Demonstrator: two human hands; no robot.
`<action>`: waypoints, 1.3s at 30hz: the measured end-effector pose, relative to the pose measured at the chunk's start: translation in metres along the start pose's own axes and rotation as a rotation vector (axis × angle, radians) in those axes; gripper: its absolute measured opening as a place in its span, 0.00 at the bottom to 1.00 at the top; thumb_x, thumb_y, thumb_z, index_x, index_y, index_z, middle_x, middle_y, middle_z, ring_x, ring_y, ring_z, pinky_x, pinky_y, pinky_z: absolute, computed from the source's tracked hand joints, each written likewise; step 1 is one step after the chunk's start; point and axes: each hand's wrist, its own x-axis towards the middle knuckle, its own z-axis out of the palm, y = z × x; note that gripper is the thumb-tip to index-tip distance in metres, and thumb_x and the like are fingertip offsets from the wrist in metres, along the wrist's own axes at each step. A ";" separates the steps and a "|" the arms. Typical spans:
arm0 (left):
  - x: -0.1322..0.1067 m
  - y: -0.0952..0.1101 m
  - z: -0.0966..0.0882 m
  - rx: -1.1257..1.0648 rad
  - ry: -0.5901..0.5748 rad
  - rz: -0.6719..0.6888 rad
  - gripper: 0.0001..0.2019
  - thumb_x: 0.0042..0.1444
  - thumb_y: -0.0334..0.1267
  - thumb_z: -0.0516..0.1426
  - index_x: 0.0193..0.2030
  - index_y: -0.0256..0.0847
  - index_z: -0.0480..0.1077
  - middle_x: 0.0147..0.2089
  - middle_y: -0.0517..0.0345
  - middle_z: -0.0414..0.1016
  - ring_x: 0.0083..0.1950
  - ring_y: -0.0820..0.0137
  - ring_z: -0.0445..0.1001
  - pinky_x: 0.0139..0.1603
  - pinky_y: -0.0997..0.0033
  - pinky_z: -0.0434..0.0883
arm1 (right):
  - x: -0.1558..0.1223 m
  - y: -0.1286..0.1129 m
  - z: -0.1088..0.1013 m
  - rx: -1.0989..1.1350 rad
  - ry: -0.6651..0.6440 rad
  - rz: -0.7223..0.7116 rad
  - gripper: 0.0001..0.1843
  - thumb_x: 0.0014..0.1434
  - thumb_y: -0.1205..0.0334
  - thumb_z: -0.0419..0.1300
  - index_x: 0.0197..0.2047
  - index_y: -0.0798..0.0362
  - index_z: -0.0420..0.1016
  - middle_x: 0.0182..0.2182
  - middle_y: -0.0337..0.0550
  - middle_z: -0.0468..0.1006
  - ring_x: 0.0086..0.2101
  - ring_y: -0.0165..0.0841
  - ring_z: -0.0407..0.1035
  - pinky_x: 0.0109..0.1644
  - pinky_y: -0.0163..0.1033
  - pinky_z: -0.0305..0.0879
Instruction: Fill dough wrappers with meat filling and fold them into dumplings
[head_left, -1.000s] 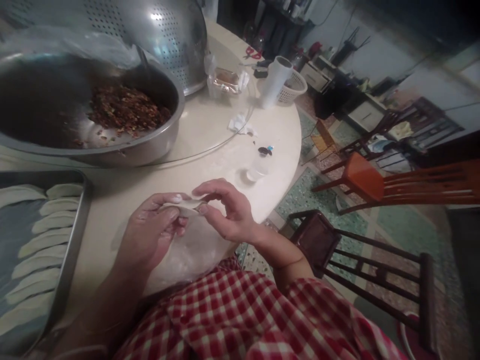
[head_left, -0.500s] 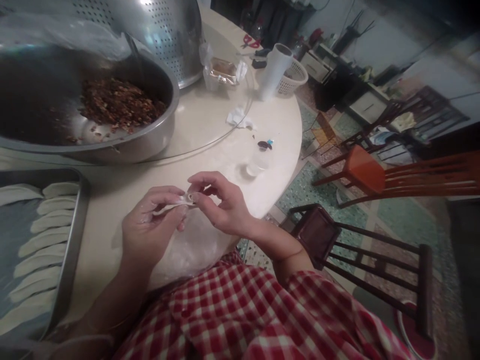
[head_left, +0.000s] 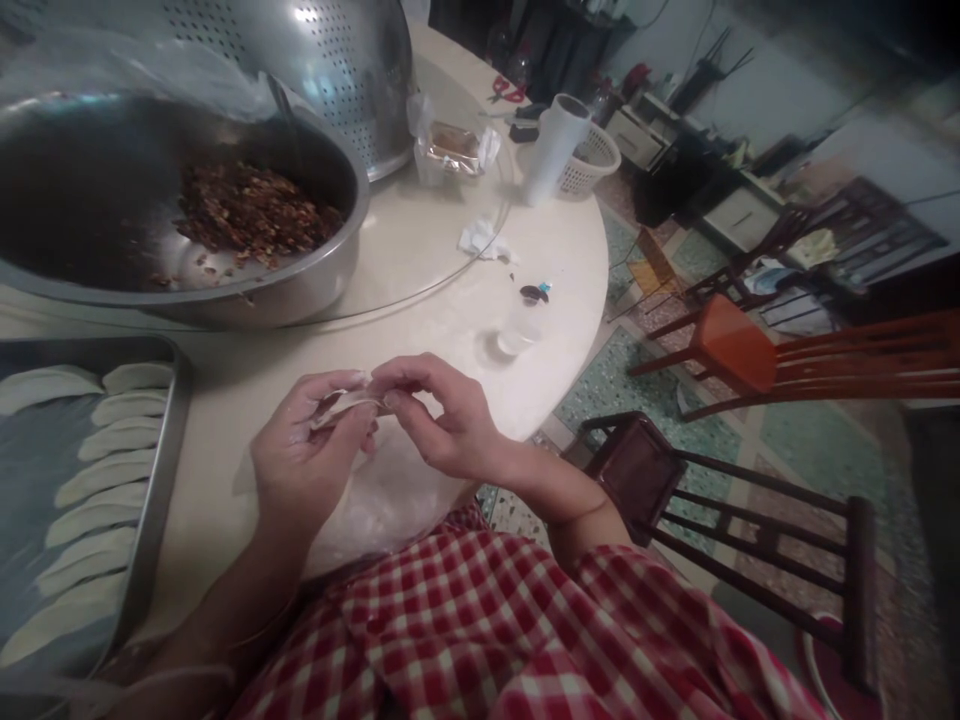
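A folded white dumpling (head_left: 346,404) sits between both hands just above the round table's near edge. My left hand (head_left: 304,460) cups it from below with fingers curled round it. My right hand (head_left: 435,415) pinches the dumpling's right end between thumb and fingertips. Below the hands lies a thin white wrapper sheet (head_left: 382,500) on the cream table (head_left: 420,250). At the left, a metal tray (head_left: 161,470) holds several finished dumplings (head_left: 97,485) in rows.
A large steel bowl (head_left: 300,280) with dark minced filling (head_left: 255,210) stands at the back left, a perforated steel colander (head_left: 337,70) behind it. A small clear cup (head_left: 519,330), crumpled tissue (head_left: 484,240), white roll (head_left: 551,150) and basket (head_left: 592,160) lie further out. Wooden chairs (head_left: 720,500) stand to the right.
Both hands have shifted slightly left and closer together; my right fingers have moved along the dumpling's edge, pinching it tighter. The view has drifted a little.
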 end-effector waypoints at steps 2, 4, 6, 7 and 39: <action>0.002 -0.006 -0.002 -0.010 -0.013 -0.003 0.07 0.58 0.35 0.63 0.44 0.48 0.76 0.40 0.67 0.76 0.25 0.80 0.71 0.26 0.76 0.73 | -0.001 -0.001 -0.001 -0.010 -0.002 0.001 0.07 0.68 0.64 0.55 0.46 0.43 0.71 0.38 0.37 0.82 0.38 0.28 0.78 0.44 0.37 0.79; 0.003 -0.012 -0.003 -0.037 -0.018 0.031 0.07 0.58 0.35 0.63 0.43 0.47 0.78 0.43 0.65 0.76 0.25 0.80 0.72 0.26 0.76 0.74 | -0.002 -0.001 -0.001 -0.020 -0.017 0.030 0.08 0.67 0.63 0.55 0.47 0.43 0.71 0.40 0.39 0.82 0.40 0.29 0.78 0.45 0.37 0.79; 0.004 -0.017 -0.003 -0.057 0.004 0.112 0.07 0.57 0.34 0.64 0.43 0.47 0.79 0.44 0.64 0.76 0.25 0.80 0.72 0.25 0.77 0.74 | -0.003 0.000 0.000 -0.022 -0.018 0.046 0.07 0.66 0.62 0.56 0.48 0.44 0.71 0.41 0.41 0.81 0.41 0.31 0.77 0.45 0.37 0.79; 0.004 -0.020 -0.003 -0.056 0.015 0.158 0.08 0.56 0.33 0.65 0.43 0.47 0.79 0.43 0.63 0.76 0.25 0.81 0.72 0.24 0.78 0.74 | -0.003 0.001 0.001 -0.024 -0.014 0.046 0.08 0.66 0.61 0.56 0.48 0.45 0.71 0.41 0.42 0.81 0.41 0.31 0.77 0.44 0.37 0.79; 0.006 -0.022 -0.001 -0.076 0.013 0.213 0.08 0.54 0.29 0.65 0.41 0.44 0.77 0.38 0.65 0.78 0.24 0.81 0.75 0.23 0.82 0.76 | 0.000 0.009 0.001 0.055 -0.006 -0.029 0.05 0.67 0.63 0.57 0.45 0.50 0.73 0.37 0.41 0.82 0.36 0.29 0.77 0.42 0.36 0.78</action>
